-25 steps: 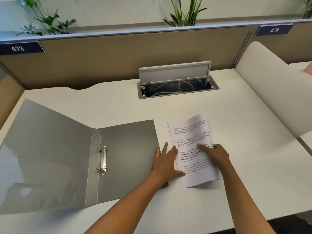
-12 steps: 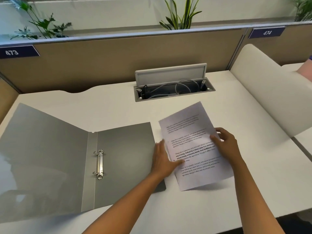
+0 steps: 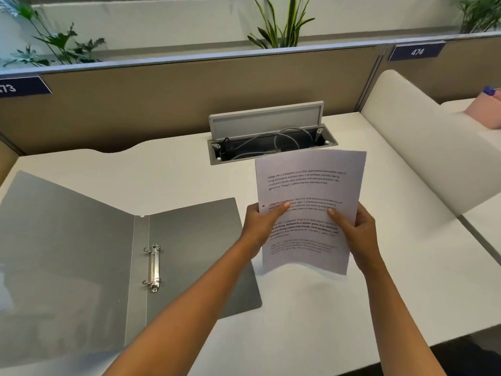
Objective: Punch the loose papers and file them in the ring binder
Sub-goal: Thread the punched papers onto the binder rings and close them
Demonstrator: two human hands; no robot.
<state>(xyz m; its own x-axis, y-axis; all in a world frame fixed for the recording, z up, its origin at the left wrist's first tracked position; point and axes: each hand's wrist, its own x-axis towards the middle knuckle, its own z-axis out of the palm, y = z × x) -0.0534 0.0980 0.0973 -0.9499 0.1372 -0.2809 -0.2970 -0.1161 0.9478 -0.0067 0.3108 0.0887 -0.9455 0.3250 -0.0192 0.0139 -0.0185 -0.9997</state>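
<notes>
White printed papers (image 3: pixel 309 185) are up off the bench (image 3: pixel 406 280) in the head view, pinched on both side edges around mid-height. Left hand (image 3: pixel 260 223) has its thumb on the front of the sheets at the left edge, right hand (image 3: pixel 357 229) does the same on the right edge, with the rest of the fingers tucked behind where I can't see them. So both hands are clamped on the stack, nothing else in them. Can't tell how many sheets there are, it looks like a thin bunch.

Handling-wise, I'd guess it's super light and floppy. The top half stands up only because the sheets are bowed a bit, and the bottom edge curls toward the bench. Grab it by one corner and it'll probably droop and fan out, so holding two opposite edges like this seems like the right call, then tap the bottom edge down to square it up. Plain paper slides on itself, so a loose pinch likely lets the sheets skew before punching.

Grey ring binder (image 3: pixel 189 253) lies open flat just left of the papers, left forearm crossing over its right cover. The rings (image 3: pixel 153 267) on the spine look shut, though it's small to be sure. They'd be the stiff part, and the covers look like thin bendy plastic.

No hole punch in view anywhere, so that step isn't done yet as far as I can judge.
</notes>
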